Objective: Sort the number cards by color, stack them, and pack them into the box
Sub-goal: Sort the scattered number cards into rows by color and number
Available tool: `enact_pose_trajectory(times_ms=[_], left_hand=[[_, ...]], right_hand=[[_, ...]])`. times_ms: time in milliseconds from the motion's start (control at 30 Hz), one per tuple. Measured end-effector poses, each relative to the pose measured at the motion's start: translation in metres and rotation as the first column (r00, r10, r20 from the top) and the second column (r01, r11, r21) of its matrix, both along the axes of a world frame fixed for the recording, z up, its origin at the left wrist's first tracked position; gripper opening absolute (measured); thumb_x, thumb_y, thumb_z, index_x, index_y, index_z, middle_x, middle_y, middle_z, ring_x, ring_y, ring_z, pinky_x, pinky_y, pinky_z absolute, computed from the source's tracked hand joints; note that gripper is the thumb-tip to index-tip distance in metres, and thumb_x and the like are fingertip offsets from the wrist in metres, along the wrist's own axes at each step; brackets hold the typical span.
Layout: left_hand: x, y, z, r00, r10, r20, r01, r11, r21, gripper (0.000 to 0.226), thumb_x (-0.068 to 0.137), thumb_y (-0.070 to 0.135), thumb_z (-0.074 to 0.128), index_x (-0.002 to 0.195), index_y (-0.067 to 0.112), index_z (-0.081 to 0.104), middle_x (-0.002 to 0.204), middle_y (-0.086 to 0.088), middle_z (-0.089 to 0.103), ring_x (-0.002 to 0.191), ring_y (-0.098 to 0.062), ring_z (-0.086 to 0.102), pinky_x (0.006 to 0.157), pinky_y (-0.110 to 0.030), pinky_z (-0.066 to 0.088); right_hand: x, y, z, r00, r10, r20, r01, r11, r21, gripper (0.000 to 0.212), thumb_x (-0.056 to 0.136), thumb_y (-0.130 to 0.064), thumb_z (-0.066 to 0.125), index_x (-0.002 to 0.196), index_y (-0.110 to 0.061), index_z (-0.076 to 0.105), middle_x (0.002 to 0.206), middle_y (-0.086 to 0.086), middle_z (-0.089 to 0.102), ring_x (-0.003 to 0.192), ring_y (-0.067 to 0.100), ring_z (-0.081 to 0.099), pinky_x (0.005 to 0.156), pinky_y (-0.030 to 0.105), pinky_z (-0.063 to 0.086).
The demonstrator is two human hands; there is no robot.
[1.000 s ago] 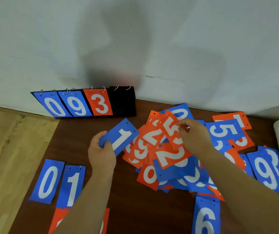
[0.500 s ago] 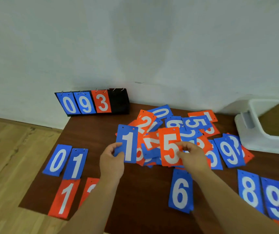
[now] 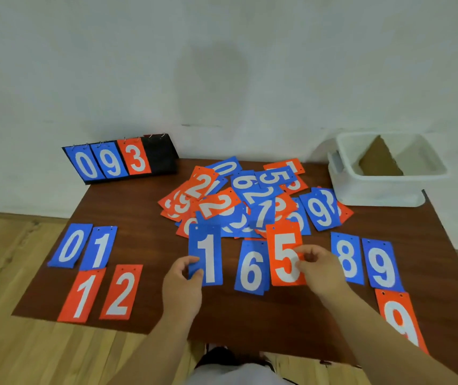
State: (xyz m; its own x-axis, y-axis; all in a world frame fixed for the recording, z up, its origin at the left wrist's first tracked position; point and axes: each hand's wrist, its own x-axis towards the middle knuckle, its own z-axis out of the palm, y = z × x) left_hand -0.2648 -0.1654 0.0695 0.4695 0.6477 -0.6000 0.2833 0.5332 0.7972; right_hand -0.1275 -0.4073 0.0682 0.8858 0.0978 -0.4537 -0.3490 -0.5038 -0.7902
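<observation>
Holding flat rectangular cards: left hand (image 3: 181, 287) pinches blue 1 card (image 3: 205, 254) | right hand (image 3: 321, 269) pinches orange 5 card (image 3: 284, 254) | bare table (image 3: 150, 212) between piles.

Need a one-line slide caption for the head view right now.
Left hand holds a blue 1 card, right hand an orange 5 card, above the unsorted pile.

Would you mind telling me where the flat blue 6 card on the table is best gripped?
Probably by its near short edge, approached from the person's side. The blue 6 card lies flat, its right edge is tucked under the held orange 5 card, and its far end abuts the pile; the near edge is free for fingers to lift.
</observation>
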Motion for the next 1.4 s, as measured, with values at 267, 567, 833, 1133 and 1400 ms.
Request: enact_pose_trajectory(times_ms=[267,567,833,1133,1400], left_hand=[[-0.041,0.012,-0.006,0.999,-0.001,-0.052,0.003,0.999,0.044,0.023,0.096,0.018,0.069,0.112,0.033,0.062,0.121,0.0,0.062,0.112,-0.021,0.063,0.054,-0.017,0.052],[-0.077,0.063,-0.026,0.974,-0.148,-0.171,0.177,0.97,0.168,0.028,0.096,0.02,0.069,0.12,0.034,0.063,0.124,0.004,0.059,0.109,-0.015,0.061,0.064,-0.018,0.056],[-0.092,0.129,-0.036,0.904,-0.354,-0.239,0.408,0.88,0.243,0.025,0.097,0.018,0.068,0.117,0.032,0.064,0.122,0.008,0.056,0.118,-0.015,0.057,0.065,-0.014,0.048],[-0.103,0.195,-0.04,0.85,-0.417,-0.321,0.521,0.751,0.405,0.027,0.097,0.016,0.068,0.115,0.036,0.063,0.123,0.009,0.058,0.091,-0.004,0.059,0.067,-0.022,0.054],[-0.095,0.291,-0.039,0.876,-0.255,-0.409,0.449,0.74,0.501,0.025,0.098,0.021,0.066,0.119,0.034,0.06,0.122,0.004,0.057,0.109,-0.014,0.061,0.061,-0.016,0.05]], right_hand=[[-0.03,0.015,-0.022,0.987,0.109,-0.123,-0.116,0.992,-0.053,0.021,0.094,-0.013,0.069,0.099,-0.033,0.065,0.12,-0.004,0.06,0.11,0.018,0.057,0.084,0.037,0.058],[-0.099,0.089,-0.058,0.963,0.219,-0.155,-0.237,0.965,-0.111,0.025,0.092,-0.009,0.069,0.103,-0.031,0.064,0.115,-0.005,0.066,0.103,0.014,0.064,0.081,0.03,0.061],[-0.141,0.142,-0.089,0.964,0.227,-0.137,-0.264,0.865,-0.426,0.035,0.094,-0.026,0.069,0.128,-0.027,0.062,0.129,-0.001,0.053,0.114,0.019,0.057,0.094,0.035,0.057],[-0.142,0.193,-0.07,0.977,0.21,0.024,-0.166,0.834,-0.526,0.04,0.088,-0.028,0.069,0.127,-0.03,0.063,0.133,0.0,0.048,0.119,0.023,0.051,0.093,0.04,0.055],[-0.133,0.299,-0.048,0.903,0.425,0.066,-0.364,0.837,-0.41,0.035,0.091,-0.032,0.071,0.125,-0.036,0.062,0.142,-0.007,0.049,0.13,0.016,0.049,0.103,0.031,0.049]])
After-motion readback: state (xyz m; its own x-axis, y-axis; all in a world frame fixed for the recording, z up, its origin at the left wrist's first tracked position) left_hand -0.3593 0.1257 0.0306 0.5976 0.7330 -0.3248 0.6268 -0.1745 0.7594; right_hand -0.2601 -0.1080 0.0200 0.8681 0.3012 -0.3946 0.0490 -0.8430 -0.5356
